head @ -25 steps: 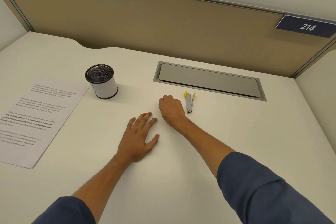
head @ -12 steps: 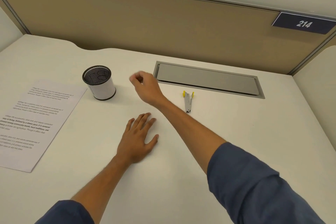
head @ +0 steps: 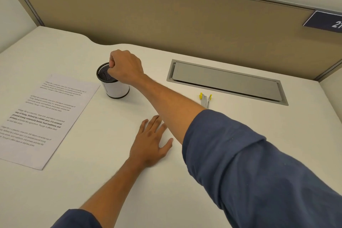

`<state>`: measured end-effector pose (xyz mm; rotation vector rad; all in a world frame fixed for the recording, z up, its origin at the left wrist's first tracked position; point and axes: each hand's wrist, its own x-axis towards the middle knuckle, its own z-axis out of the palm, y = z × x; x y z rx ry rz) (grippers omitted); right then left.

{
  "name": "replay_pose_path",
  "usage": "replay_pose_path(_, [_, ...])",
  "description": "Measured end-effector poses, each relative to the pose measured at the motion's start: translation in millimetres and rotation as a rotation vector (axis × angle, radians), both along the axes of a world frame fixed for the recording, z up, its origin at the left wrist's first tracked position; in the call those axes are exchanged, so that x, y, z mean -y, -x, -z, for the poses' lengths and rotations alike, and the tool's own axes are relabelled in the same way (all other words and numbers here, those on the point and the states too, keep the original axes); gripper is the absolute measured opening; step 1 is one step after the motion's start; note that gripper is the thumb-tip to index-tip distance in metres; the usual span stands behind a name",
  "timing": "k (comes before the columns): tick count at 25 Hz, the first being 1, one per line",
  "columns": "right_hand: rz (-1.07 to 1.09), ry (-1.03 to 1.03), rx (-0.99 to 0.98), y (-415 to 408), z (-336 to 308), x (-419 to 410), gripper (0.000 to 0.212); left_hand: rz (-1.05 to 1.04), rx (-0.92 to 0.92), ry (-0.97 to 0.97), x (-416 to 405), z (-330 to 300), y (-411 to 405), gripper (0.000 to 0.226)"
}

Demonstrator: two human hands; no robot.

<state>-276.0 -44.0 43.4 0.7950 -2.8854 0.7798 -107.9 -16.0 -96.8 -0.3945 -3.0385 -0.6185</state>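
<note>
Cup (head: 116, 89): stood upright on the desk (head: 111, 172), just beside the paper (head: 46, 116).
Right hand (head: 125, 69): held over the cup's mouth, fingers curled together; anything pinched cannot be seen.
Left hand (head: 149, 144): laid flat on the desk, fingers straight.

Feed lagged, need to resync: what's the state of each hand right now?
Left hand: open, flat on the white desk.
Right hand: closed, fingertips pinched over the black mesh cylindrical cup; anything held cannot be told.
</note>
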Motion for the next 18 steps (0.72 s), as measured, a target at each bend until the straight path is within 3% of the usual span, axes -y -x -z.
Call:
replay_pose_path(3, [-0.032, -0.114, -0.107, -1.1, -1.2, 4.1, 0.020, -0.005, 0.000, -0.015, -1.3, -1.5, -0.8, 0.100])
replay_pose_path(10, [-0.066, -0.281, -0.298, -3.7, 7.0, 4.8, 0.012, 0.007, -0.032, -0.010, -1.6, -5.4, -2.7, 0.086])
replay_pose_path(12, [-0.105, -0.287, -0.233, -2.6, 8.3, 3.2, 0.014, -0.004, -0.024, -0.011, -1.9, -6.2, -3.3, 0.077])
replay_pose_path(18, [-0.081, -0.162, -0.153, -2.5, 6.0, 7.3, 0.018, 0.008, -0.052, -0.005, -2.4, -9.7, -3.3, 0.088])
